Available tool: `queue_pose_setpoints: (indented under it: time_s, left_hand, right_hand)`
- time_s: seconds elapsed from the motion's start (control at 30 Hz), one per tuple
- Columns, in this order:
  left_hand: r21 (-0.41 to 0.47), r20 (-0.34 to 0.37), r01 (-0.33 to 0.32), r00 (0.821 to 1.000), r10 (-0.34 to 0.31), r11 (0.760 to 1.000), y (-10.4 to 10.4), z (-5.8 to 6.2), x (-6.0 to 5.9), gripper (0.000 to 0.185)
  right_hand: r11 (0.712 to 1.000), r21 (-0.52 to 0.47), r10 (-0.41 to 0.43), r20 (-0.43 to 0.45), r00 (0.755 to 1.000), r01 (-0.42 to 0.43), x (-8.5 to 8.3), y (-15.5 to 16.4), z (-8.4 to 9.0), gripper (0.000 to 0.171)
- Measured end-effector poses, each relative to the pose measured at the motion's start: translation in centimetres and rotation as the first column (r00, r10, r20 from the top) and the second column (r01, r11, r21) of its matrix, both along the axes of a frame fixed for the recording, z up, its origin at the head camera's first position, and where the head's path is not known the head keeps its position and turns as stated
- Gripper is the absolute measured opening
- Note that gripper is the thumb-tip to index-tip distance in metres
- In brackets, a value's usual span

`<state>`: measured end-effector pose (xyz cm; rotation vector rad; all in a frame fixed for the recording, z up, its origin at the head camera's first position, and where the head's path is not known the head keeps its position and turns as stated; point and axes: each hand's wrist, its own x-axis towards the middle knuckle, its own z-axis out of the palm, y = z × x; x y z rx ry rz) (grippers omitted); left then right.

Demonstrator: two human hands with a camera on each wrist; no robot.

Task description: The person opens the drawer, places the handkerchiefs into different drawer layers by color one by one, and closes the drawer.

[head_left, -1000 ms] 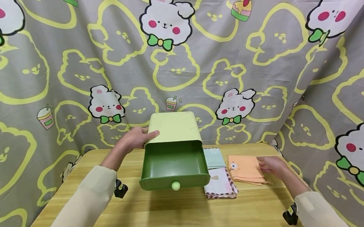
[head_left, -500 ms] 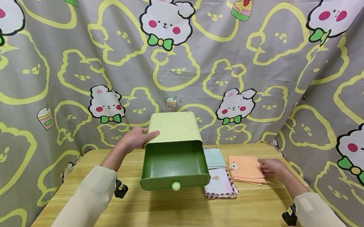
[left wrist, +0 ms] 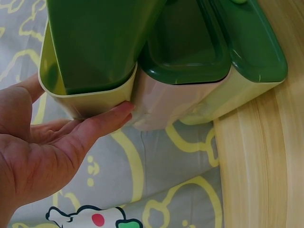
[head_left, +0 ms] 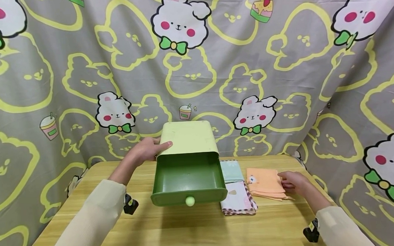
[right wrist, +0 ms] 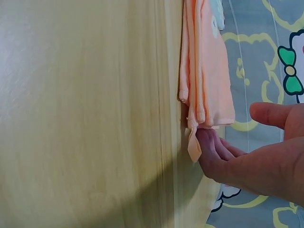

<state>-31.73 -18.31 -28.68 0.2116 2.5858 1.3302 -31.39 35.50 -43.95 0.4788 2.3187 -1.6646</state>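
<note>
A small stacked drawer unit (head_left: 188,138), cream-yellow on top, stands at the table's middle with its top green drawer (head_left: 189,197) pulled out; nothing shows inside. My left hand (head_left: 147,149) grips the unit's upper left corner, thumb on top and fingers along the side. In the left wrist view, a pink tier (left wrist: 154,102) is visible between two cream tiers. On the right lies a folded orange towel (head_left: 265,182). At its right edge is my right hand (head_left: 297,183), its fingertips at the hem beside a hanging loop (right wrist: 194,145), and its thumb raised away from the cloth.
A folded mint towel (head_left: 231,171) and a folded white towel with a checked edge (head_left: 237,200) lie between the drawer unit and the orange towel. Behind the wooden table (head_left: 175,234) hangs a grey patterned curtain (head_left: 195,90).
My right hand has come slightly closer to the orange towel's right edge, and the towel has barely shifted. My left hand and the drawer unit have stayed still.
</note>
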Motion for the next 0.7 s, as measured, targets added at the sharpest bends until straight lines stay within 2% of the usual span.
queue_pose_setpoints:
  time_s: [0.33,0.57,0.7]
  left_hand:
    - [0.003,0.001,0.005,1.0,-0.005,1.0,-0.08,-0.05,-0.15,0.064]
    - [0.005,0.0,0.013,1.0,-0.013,1.0,-0.15,-0.07,-0.13,0.066]
    - [0.008,0.003,0.007,1.0,-0.007,1.0,-0.11,-0.14,-0.18,0.065]
  right_hand:
    - [1.0,-0.025,0.001,0.039,0.999,0.0,-0.1,-0.11,0.16,0.075]
    - [0.999,-0.03,-0.027,0.037,0.999,0.029,-0.17,-0.26,0.06,0.072]
    - [0.999,-0.03,-0.014,0.03,0.999,0.015,-0.24,-0.13,-0.13,0.069]
